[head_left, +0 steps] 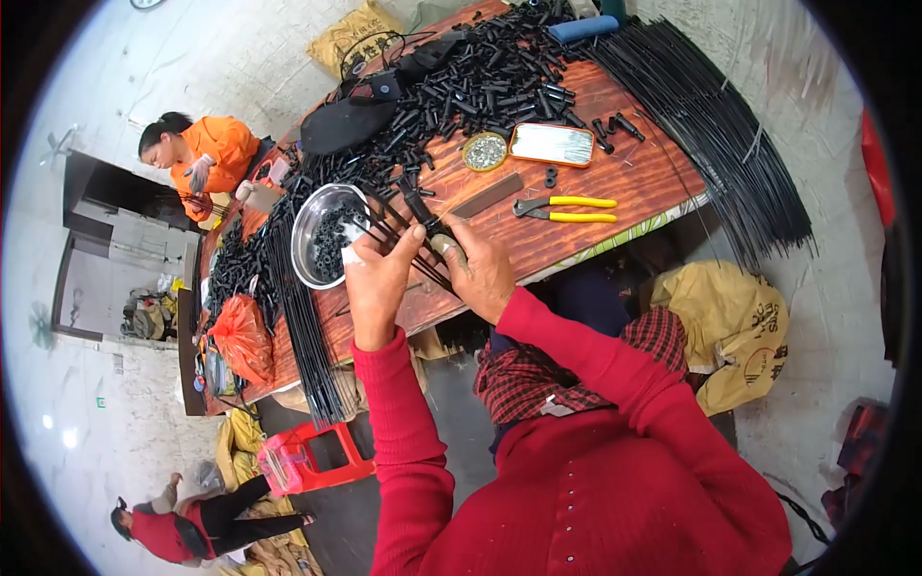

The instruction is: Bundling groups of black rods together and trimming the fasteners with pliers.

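My left hand (377,278) is closed in a pinch on thin black rods (386,217), which slant across in front of the bowl. A bit of white wrap shows on one of its fingers. Close beside it, my right hand (480,269) is wrapped round a dark tubular part, with thumb and fingers pressed together. A black tube-shaped piece (415,204) points up and away between my hands; whether it joins the part in my right hand is hard to see. Just left of my hands stands a metal bowl (301,245) of small black rings.
Black tubular pieces (499,82) heap the far tabletop. Nearer lie yellow-handled pincers (567,208), a round tin (484,152) and a white tray (552,144). Long black rods (706,125) lie right; another bundle (305,326) overhangs left. A person in orange (226,154) works at far left.
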Motion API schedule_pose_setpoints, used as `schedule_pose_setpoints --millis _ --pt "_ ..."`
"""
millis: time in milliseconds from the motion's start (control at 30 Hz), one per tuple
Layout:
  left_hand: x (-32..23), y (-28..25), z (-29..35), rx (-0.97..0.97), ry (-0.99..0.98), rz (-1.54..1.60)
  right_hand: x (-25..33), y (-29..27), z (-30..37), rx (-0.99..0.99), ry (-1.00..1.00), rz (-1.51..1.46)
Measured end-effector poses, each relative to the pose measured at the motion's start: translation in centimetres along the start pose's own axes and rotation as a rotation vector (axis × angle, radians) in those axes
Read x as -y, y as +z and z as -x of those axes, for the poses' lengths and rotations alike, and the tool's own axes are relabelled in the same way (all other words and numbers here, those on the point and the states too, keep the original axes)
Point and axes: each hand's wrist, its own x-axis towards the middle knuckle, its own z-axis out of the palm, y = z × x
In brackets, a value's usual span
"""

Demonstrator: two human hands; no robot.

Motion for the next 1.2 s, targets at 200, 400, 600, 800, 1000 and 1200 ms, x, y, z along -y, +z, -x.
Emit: schedule_pose_setpoints --millis 200,400,600,800,1000,1200 --pt "-2.0 -0.8 -0.3 0.226 -0.150 0.164 0.9 -0.4 0.5 0.023 0.027 0.060" --pt "-1.5 -1.1 -0.8 0.226 -0.209 0.055 1.1 -0.3 0.9 0.027 0.048 0.051" --pt "-0.9 -1.2 -0.9 0.276 -0.177 0.057 1.1 -0.6 0.9 0.074 0.093 0.068" --pt "0.9 -0.1 -0.1 0.136 -0.135 0.244 1.1 -0.9 0.7 0.065 0.098 -0.041" --pt "1.0 0.5 0.6 0.004 -0.124 0.169 0.2 -1.4 1.0 0.111 0.284 -0.265" --pt "1.5 0.9 1.3 -0.021 -0.060 0.230 0.3 -2.5 1.0 0.154 0.356 -0.405"
